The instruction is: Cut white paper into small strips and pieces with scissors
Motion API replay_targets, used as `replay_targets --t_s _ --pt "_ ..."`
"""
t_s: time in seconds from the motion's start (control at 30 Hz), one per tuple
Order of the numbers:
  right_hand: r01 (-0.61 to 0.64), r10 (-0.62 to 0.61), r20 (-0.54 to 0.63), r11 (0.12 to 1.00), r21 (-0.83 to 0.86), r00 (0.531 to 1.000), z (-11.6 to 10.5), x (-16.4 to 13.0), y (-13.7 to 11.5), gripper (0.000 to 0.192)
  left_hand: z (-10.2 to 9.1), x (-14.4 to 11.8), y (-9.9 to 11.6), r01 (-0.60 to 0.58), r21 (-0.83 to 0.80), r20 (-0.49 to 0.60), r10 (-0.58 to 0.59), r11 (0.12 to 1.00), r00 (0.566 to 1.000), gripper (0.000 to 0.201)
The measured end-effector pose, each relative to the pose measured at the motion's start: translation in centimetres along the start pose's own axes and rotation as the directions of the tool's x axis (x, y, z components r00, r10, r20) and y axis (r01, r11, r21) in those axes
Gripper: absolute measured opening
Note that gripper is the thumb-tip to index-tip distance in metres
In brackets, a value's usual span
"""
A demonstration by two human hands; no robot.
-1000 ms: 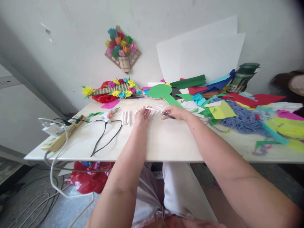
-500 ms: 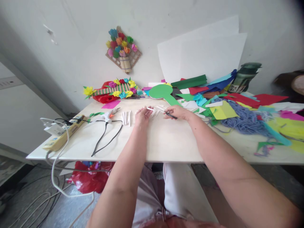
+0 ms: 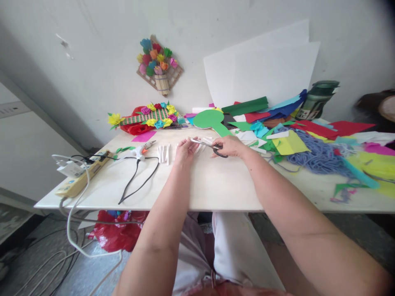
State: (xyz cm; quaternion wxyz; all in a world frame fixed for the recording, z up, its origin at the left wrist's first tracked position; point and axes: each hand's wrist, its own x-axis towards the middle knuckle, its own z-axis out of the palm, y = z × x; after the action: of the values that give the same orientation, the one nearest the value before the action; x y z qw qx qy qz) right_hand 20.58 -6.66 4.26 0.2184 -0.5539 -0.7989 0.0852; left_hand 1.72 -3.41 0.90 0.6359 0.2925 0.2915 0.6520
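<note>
My left hand [image 3: 185,150] is closed, pinching a thin white paper roll at its fingertips; most of the roll is hidden by the fingers and the blades. My right hand [image 3: 233,146] grips a pair of scissors [image 3: 220,153] by the dark handles. The handle loops are spread apart, and the blades point left, reaching my left fingertips at the roll. Whether they touch the paper is too small to tell. Several short white paper rolls [image 3: 163,154] lie side by side left of my left hand. More white pieces [image 3: 207,140] lie on the table behind the scissors.
A glue gun [image 3: 140,152] with its black cord and a power strip [image 3: 82,174] are on the left. A green paper shape [image 3: 209,119] lies behind my hands. Colored paper, blue-grey yarn [image 3: 317,158] and a dark bottle [image 3: 317,100] crowd the right. A flower-covered guitar craft [image 3: 145,117] stands behind.
The scissors' handles have spread apart and the blades have shifted left to my left fingertips. My left hand stays in nearly the same place.
</note>
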Motion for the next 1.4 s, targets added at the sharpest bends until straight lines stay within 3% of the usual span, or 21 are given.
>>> replay_targets --t_s 0.4,1.4 --pt "0.041 -0.053 -0.064 0.985 -0.169 0.997 -0.1 -0.07 -0.36 0.048 -0.19 0.24 -0.08 -0.014 -0.003 0.025 0.014 1.0 1.0 0.007" --pt "0.08 -0.099 -0.041 0.94 -0.332 0.994 -0.06 0.2 0.04 0.047 -0.18 0.36 -0.04 0.009 -0.066 -0.015 -0.01 0.998 1.0 0.008"
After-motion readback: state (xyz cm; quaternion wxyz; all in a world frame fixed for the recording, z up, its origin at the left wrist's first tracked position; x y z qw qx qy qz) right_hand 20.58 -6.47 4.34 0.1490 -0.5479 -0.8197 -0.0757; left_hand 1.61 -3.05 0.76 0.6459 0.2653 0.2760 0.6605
